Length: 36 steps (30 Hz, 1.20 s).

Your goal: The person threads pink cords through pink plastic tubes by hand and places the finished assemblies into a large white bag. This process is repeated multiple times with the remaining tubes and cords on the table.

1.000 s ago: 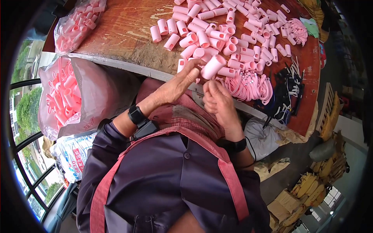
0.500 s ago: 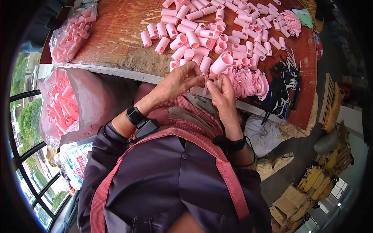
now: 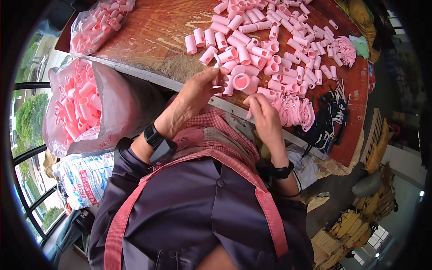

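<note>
My left hand (image 3: 201, 87) is closed in a pinch at the table's near edge. A thin pale-pink cord (image 3: 217, 59) sticks up from its fingertips. To the right, my right hand (image 3: 265, 116) is curled with thumb and forefinger together, and a short bit of pink cord shows beside its fingertips. Between the two hands a larger pink tube (image 3: 252, 83) lies with its round open end toward me. Just beyond my right hand rests a bundle of pink cords (image 3: 294, 110). Many short pink tubes (image 3: 245, 55), some with side holes, are heaped past my hands.
A clear bag of pink tubes (image 3: 92, 31) sits at the table's far left. Below it stands a large open plastic sack (image 3: 119, 105) of corded pink tubes. On the right lie black and white cords (image 3: 330, 110) and another pink cord bundle (image 3: 345, 50). The wooden table (image 3: 148, 42) has a pale front edge.
My hands have moved apart, the left one slightly up and left, the right one down and right. The larger tube now lies lower and further left in view. The whole view has shifted slightly.
</note>
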### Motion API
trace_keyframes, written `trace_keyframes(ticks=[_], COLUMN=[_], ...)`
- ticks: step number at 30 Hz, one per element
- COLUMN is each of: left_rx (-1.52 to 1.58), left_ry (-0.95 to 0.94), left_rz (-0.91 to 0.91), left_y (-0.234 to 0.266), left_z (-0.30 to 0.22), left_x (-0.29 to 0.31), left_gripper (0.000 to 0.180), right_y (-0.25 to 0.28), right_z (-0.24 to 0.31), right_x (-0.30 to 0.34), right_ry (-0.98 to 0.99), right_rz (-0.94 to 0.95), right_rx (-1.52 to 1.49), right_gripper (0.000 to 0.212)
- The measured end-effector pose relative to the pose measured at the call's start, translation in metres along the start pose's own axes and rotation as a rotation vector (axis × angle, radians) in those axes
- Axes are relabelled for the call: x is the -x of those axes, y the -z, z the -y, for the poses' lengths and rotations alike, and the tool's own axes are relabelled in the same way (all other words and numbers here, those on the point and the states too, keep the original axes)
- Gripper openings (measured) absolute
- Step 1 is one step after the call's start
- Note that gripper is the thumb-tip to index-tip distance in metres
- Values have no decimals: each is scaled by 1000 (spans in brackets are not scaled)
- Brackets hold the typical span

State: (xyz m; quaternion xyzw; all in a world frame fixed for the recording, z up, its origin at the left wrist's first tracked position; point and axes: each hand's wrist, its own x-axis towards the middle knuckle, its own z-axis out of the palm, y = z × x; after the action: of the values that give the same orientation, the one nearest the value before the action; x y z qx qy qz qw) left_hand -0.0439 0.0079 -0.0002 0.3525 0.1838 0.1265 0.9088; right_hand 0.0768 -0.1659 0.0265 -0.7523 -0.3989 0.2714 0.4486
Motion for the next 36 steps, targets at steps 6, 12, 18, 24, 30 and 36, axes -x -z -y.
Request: trace_keyframes(ticks=[6, 12, 18, 24, 30, 36], left_rx=[-115, -1, -56, 51, -379, -573], left_ry=[-61, -110, -305, -449, -789, -711], left_rz=[-98, -149, -206, -276, -511, -393], left_y=[-15, -16, -34, -32, -10, -33], left_z=[-11, -20, -32, -25, -82, -58], left_x=[7, 11, 18, -7, -1, 9], left_gripper=[26, 25, 31, 27, 39, 45], right_y=[-29, -32, -35, -27, -4, -13], right_z=[4, 24, 34, 36, 11, 32], right_x=[-1, 2, 2, 13, 35, 9], right_ry=[140, 43, -499, -527, -617, -402], right_rz=[22, 389, 681, 600, 656, 441], right_rx=[331, -69, -756, -945, -864, -934], right_gripper=[27, 28, 29, 32, 31, 31])
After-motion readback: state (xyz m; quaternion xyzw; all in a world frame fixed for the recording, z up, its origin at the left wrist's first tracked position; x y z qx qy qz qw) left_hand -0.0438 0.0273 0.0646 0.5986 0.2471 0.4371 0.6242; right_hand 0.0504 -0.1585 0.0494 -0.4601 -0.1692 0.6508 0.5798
